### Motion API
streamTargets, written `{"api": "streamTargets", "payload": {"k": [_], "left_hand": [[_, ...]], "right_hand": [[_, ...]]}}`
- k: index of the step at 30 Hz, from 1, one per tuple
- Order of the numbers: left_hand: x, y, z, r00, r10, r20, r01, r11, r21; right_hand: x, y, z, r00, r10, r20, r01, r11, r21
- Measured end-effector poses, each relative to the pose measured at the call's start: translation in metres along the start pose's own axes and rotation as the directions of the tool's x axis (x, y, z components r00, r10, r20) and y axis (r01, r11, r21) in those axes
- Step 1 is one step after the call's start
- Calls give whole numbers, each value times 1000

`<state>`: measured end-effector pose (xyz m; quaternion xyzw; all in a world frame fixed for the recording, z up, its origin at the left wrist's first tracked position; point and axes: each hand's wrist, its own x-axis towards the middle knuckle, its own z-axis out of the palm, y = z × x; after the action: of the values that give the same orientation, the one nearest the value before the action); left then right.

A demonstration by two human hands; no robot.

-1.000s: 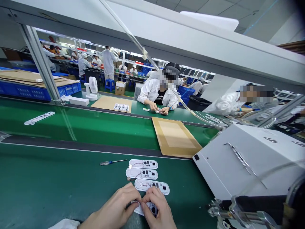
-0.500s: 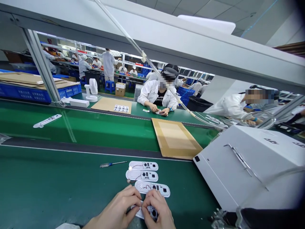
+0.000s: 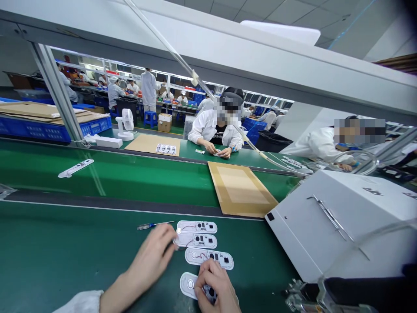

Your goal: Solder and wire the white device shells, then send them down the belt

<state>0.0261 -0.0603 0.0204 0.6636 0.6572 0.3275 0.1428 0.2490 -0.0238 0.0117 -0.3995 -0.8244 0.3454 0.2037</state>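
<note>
In the head view, my right hand (image 3: 216,284) is curled over the nearest white plastic housing (image 3: 187,284), gripping it and covering much of its circuit board. A round white disc sits in that housing's uncovered left end. My left hand (image 3: 158,248) is at the left end of the second housing from the back (image 3: 204,241), fingers bent toward the thumb. Its fingertips are blurred and cover the spot of a small wired disc, so a grip cannot be made out. The third housing (image 3: 226,260) lies just beyond my right hand, and the farthest housing (image 3: 208,226) behind them.
A blue-handled screwdriver (image 3: 146,226) lies behind my left hand. Past the table edge, a green belt (image 3: 156,184) carries another white housing (image 3: 76,168) and a cardboard sheet (image 3: 241,189). A white box (image 3: 302,234) with tweezers stands right. Co-workers sit across the belt.
My left hand has left the nearest housing and moved up and left to the second one's end. My right hand stays put. The housing on the belt has shifted right.
</note>
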Motion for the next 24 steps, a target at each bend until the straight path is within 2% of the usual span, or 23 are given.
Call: {"api": "streamTargets", "payload": {"k": [2, 3, 5, 7, 10, 12, 14, 17, 19, 21, 24], "left_hand": [[10, -22, -13, 985, -78, -151, 110, 971, 212], [14, -32, -18, 979, -116, -171, 159, 951, 266], [19, -45, -28, 979, -167, -121, 196, 936, 292], [21, -48, -35, 985, -167, -33, 169, 948, 269], [18, -31, -43, 988, -112, 107, 95, 984, 153], [14, -12, -47, 973, -41, 227, 33, 999, 36], [9, 10, -48, 948, 10, 317, -11, 1000, 1], [1, 37, -46, 917, -4, 400, -49, 991, 122], [-5, 49, -40, 892, -31, 451, -78, 972, 221], [-10, 53, -32, 875, -51, 481, -113, 945, 306], [-15, 51, -21, 877, -30, 480, -172, 913, 371]], "right_hand": [[0, -2, -1, 1000, 22, -3, -22, 1000, 2], [0, -3, -1, 1000, 29, -5, -29, 1000, 4], [0, -4, -2, 999, 33, -7, -33, 999, 9], [0, -5, -1, 999, 41, -9, -41, 999, 16], [0, -5, 0, 998, 66, -14, -66, 997, 29], [0, -5, 0, 997, 76, -10, -75, 997, 36], [0, -6, -1, 997, 76, -1, -76, 996, 38], [-1, -7, -5, 997, 68, 22, -68, 997, 35], [-1, -7, -7, 997, 63, 34, -64, 997, 31], [-1, -8, -8, 997, 63, 38, -64, 998, 29], [-1, -9, -8, 997, 63, 36, -64, 998, 27]]}}
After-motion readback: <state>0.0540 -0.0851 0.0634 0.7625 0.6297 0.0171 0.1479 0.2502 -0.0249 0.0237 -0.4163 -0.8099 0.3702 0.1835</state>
